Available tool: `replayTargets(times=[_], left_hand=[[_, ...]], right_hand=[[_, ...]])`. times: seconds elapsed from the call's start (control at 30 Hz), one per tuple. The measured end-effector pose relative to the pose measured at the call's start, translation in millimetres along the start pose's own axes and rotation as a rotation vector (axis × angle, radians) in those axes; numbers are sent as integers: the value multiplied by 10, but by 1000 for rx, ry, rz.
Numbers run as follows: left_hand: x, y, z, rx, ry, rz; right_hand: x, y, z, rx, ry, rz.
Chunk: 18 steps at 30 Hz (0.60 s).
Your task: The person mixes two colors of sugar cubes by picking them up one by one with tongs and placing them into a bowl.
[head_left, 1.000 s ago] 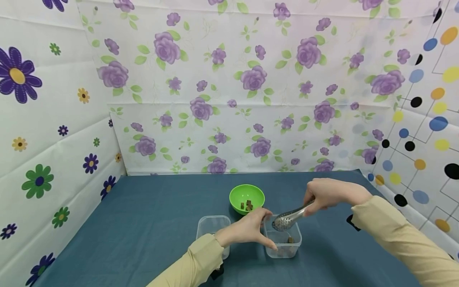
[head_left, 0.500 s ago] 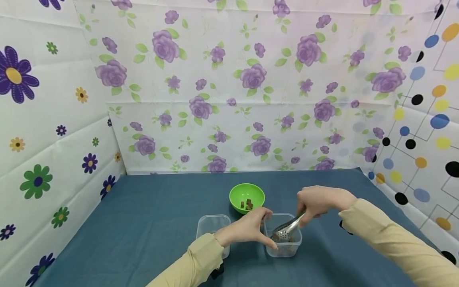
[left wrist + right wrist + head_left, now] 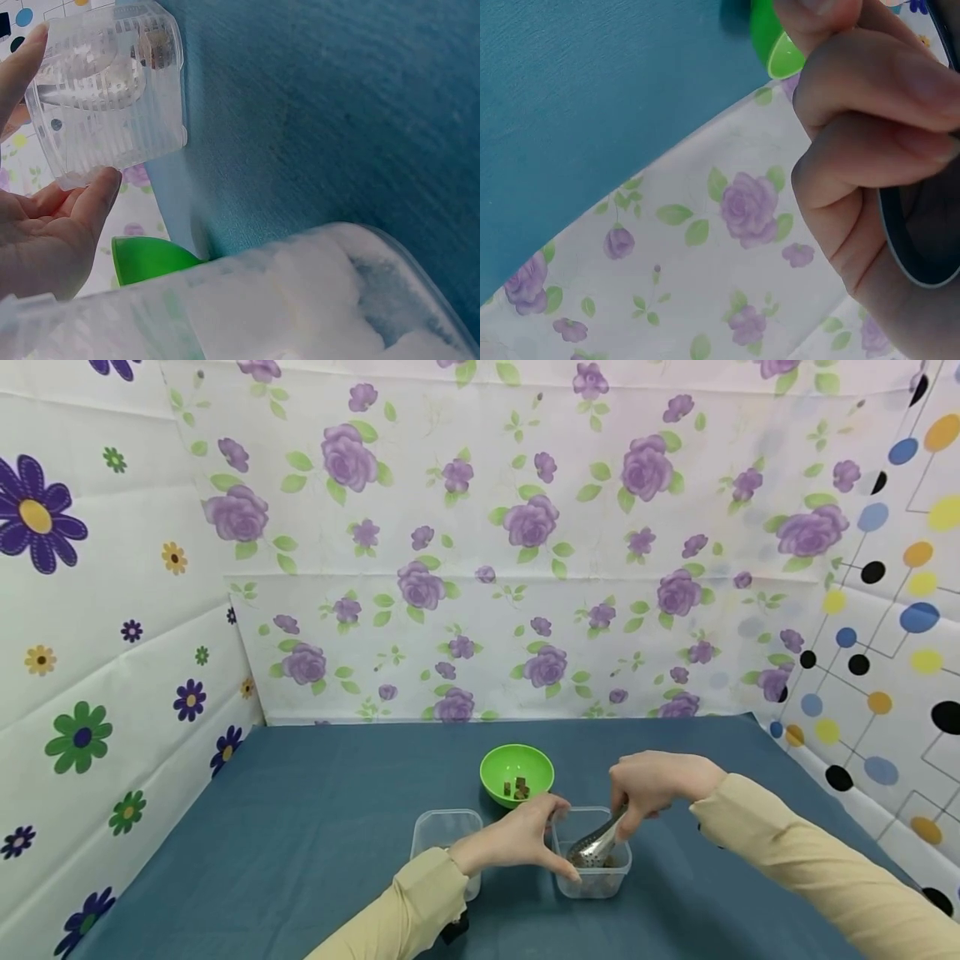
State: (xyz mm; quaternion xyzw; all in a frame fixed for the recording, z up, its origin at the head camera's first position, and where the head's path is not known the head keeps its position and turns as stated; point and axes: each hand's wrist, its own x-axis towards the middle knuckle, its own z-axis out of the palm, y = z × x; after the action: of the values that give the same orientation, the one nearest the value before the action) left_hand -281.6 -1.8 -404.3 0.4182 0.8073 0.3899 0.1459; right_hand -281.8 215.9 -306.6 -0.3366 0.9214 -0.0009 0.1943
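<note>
My left hand (image 3: 517, 839) grips a clear plastic container (image 3: 592, 887) at its left side, thumb towards the front and fingers behind; the left wrist view shows thumb and fingers on its walls. My right hand (image 3: 660, 783) holds metal tongs (image 3: 592, 850), their perforated heads down inside that container. A brown cube (image 3: 156, 49) shows through its wall beside the tongs; whether the heads pinch anything cannot be made out. In the right wrist view the fingers of my right hand (image 3: 862, 142) are curled, with part of the dark tong handle (image 3: 922, 255) visible.
A green bowl (image 3: 501, 764) with several brown cubes (image 3: 521, 790) stands behind my left hand. Beneath my left forearm sits a second clear container (image 3: 448, 822), holding fluffy white stuff (image 3: 315, 300). A blue cloth (image 3: 337, 827) covers the table, with patterned sheets (image 3: 480, 527) around it.
The tongs have gone down into the right container, and my right hand has moved down and to the left. My left hand has stayed on the container.
</note>
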Motion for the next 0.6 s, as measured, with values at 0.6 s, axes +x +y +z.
replayTargets(times=[0.6], left_hand=[[16, -4, 0, 24, 1, -7]], right_hand=[[49, -18, 49, 49, -35, -27]])
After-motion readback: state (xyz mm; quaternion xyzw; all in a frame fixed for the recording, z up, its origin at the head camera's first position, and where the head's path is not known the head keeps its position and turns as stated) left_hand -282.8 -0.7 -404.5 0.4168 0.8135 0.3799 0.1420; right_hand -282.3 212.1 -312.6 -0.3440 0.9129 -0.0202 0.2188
